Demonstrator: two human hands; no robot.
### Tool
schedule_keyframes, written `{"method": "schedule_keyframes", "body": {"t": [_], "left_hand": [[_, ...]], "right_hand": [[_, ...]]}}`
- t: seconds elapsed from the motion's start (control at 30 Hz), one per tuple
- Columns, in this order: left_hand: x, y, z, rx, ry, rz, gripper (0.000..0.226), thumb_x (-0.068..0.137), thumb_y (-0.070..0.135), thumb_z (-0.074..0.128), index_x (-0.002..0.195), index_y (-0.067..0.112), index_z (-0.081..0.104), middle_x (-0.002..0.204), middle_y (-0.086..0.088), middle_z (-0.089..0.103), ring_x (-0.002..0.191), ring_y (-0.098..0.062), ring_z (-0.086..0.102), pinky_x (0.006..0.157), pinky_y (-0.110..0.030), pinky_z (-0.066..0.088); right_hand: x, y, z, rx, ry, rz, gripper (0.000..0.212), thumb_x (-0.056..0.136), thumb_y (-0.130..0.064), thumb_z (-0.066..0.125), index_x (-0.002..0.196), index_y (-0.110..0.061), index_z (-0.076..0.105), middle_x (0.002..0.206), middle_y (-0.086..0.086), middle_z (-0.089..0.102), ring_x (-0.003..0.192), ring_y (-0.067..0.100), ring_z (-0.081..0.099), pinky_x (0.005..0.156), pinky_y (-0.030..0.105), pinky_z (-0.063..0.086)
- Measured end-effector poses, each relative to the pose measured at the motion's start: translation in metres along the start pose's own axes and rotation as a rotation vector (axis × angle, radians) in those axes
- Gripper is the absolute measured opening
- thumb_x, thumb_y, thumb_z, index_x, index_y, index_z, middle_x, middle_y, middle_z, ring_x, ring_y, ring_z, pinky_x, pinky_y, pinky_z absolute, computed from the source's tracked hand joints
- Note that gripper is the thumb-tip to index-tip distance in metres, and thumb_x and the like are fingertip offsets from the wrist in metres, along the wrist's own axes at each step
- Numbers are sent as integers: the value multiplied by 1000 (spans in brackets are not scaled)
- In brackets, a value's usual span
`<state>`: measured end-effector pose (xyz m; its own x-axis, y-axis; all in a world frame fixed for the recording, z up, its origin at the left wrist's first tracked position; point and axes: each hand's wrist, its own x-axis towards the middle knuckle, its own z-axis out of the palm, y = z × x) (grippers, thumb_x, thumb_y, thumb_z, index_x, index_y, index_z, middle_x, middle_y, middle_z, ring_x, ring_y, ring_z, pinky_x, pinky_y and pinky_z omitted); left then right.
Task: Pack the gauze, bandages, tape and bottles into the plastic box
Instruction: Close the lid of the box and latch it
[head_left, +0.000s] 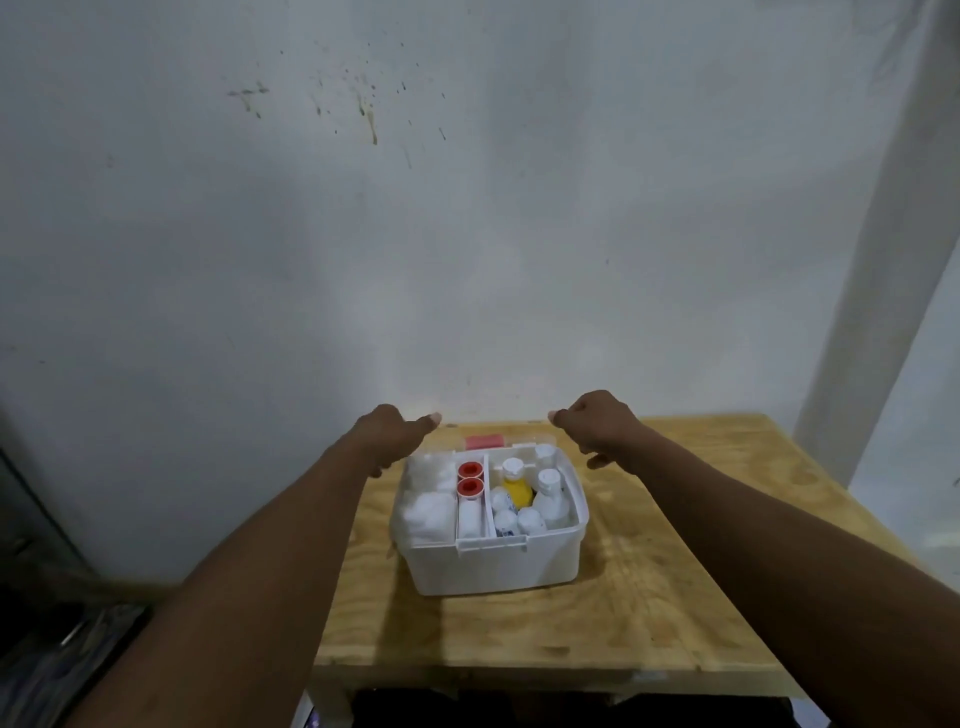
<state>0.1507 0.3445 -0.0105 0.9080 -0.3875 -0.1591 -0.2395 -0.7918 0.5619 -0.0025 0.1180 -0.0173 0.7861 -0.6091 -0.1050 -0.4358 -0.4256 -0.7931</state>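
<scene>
The white rectangular plastic box (493, 566) stands in the lower centre of the frame on the pale plywood surface (675, 571), which shows a wavy grain. The long axis of the box runs from left to right in the picture, and its front wall with the flat latch (491, 543) faces the bottom edge. The walls are smooth and slightly see-through. The clear lid (519, 441) with a red handle (485, 442) stands open at the far rim.

Thin dividers cut the inside into three parts. In the left part lie soft, fluffy white gauze lumps (427, 506). In the narrow middle part two tape rolls with red cores (470, 470) lie flat with their holes up. Just below them in the frame is a white oblong item (470, 517), too blurred to name. In the right part the bottles stand upright with their caps toward the camera: a yellow bottle with a white cap (517, 491), a taller white bottle (550, 499) and several small white round bottles (530, 519).

The left hand (397, 439) is at the upper left corner of the box and the right hand (597, 428) at the upper right corner. Each thumb stretches toward the centre. The left fingers (378, 469) and the right fingers (597, 461) curl downward. Whether they pinch the lid or are only close to it, I cannot tell.

Behind is a rough grey-white wall (467, 234) with dark splashes in the upper part of the frame.
</scene>
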Motion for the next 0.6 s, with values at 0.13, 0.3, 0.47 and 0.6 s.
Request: {"method": "schedule_keyframes", "body": {"t": [0.13, 0.3, 0.47, 0.6], "left_hand": [[7, -13, 9, -117, -96, -153, 75, 93, 71, 42, 129, 6, 51, 118, -15, 64, 89, -30, 69, 75, -37, 59], [22, -18, 16, -222, -129, -162, 72, 92, 69, 49, 124, 5, 57, 117, -15, 65, 94, -33, 70, 82, -41, 61], [26, -15, 14, -241, -101, -142, 67, 93, 65, 50, 113, 2, 61, 108, -14, 67, 90, -30, 69, 78, -38, 58], [23, -12, 9, -288, -71, -127, 69, 95, 68, 43, 114, 4, 61, 108, -13, 70, 94, -30, 68, 83, -39, 55]], "right_hand": [[19, 4, 16, 140, -72, 173, 48, 91, -45, 59, 114, -4, 47, 106, 15, 56, 82, 30, 62, 69, 40, 58], [31, 4, 26, 243, -108, 200, 44, 94, -41, 59, 110, -2, 47, 96, 16, 58, 76, 30, 62, 64, 36, 55], [39, 3, 24, 275, -70, 168, 45, 91, -39, 63, 107, 2, 54, 100, 19, 62, 79, 31, 62, 68, 38, 56], [38, -1, 18, 289, -36, 121, 46, 90, -42, 62, 112, -2, 56, 110, 17, 64, 86, 29, 67, 77, 41, 57]]}}
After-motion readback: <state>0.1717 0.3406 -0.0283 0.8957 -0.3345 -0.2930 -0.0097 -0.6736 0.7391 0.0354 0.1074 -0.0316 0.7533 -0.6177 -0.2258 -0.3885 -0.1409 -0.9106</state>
